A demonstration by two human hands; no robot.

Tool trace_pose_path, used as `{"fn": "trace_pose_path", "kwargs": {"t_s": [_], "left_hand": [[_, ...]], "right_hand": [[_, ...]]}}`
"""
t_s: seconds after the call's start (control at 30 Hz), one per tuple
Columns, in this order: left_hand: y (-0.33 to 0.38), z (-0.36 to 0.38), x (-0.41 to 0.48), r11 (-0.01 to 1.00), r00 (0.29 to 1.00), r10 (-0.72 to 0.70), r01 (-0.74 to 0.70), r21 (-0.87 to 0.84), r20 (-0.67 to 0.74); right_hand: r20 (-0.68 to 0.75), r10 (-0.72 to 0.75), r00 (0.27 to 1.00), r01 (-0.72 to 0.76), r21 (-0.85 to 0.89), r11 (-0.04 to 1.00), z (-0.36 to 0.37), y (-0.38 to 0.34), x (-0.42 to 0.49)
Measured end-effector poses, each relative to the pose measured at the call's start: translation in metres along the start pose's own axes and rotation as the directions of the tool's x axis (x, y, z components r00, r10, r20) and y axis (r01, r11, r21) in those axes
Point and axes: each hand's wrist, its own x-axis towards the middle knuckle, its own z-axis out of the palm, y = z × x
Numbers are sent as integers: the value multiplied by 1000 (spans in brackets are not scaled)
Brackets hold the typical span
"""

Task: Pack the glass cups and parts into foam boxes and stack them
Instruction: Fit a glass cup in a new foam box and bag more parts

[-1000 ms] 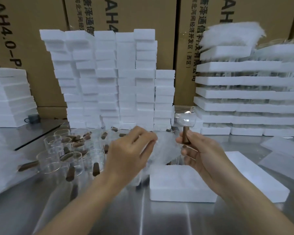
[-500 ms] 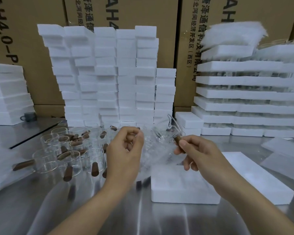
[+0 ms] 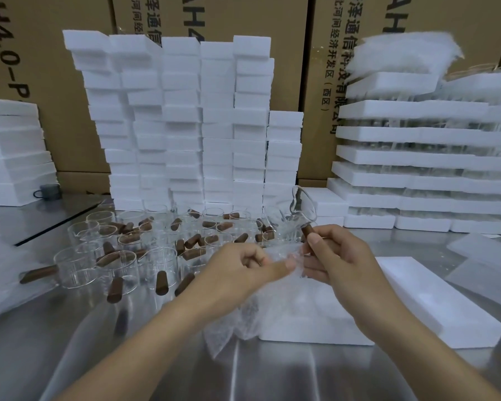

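Both forearms come in from the lower edge, the left from seven o'clock and the right from five o'clock, and the hands meet just right of centre. Left hand [image 3: 237, 273] lies palm inward with its fingers curled and its thumb stretched toward three o'clock, pinching the upper edge of a clear bubble-wrap sheet [image 3: 255, 311], which hangs crumpled down toward six o'clock. Right hand [image 3: 339, 261] is at three o'clock from the left and nearly touches it; its fingers and thumb close round the brown handle [image 3: 305, 231] of a glass cup [image 3: 289, 215].

That cup is in the air at twelve o'clock from the hands, tipped onto its side. Its handle runs from the grip at five o'clock up to the glass at eleven o'clock, and its rim appears to face roughly two o'clock.

Under the hands a white foam box [image 3: 307, 319] sits on the steel table [image 3: 156, 357], with a long foam slab [image 3: 440, 308] just beside it at three o'clock. More handled cups [image 3: 122, 256] crowd the table at ten o'clock. Stacked foam boxes [image 3: 185, 125] stand at twelve o'clock, and wide foam trays [image 3: 417, 157] are piled at two o'clock.
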Motion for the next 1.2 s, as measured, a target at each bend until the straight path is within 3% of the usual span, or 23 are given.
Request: {"fn": "trace_pose_path", "kwargs": {"t_s": [0.27, 0.57, 0.73, 0.93, 1.0, 1.07, 1.2], "left_hand": [[1, -7, -1, 997, 996, -53, 49, 59, 73], [-2, -3, 2, 991, 996, 85, -84, 100, -4], [2, -15, 6, 999, 986, 45, -49, -20, -160], [6, -25, 8, 965, 918, -29, -76, -249, -395], [9, -28, 7, 955, 901, -4, -125, -268, -433], [11, -30, 5, 950, 877, 76, -208, -232, -474], [12, -23, 1, 941, 816, 290, -338, -6, -500]], "right_hand": [[33, -28, 999, 28, 21, 999, 6, -10, -5], [90, -73, 993, 68, 63, 996, 15, -13, -12], [68, -190, 980, 196, -97, 976, 13, -15, -15], [147, -285, 947, 315, -261, 913, 6, -19, -15], [188, -318, 929, 367, -375, 851, 4, -20, -16], [269, -363, 892, 452, -551, 702, 0, -22, -18], [398, -299, 867, 495, -758, 426, 0, -24, -21]]}}
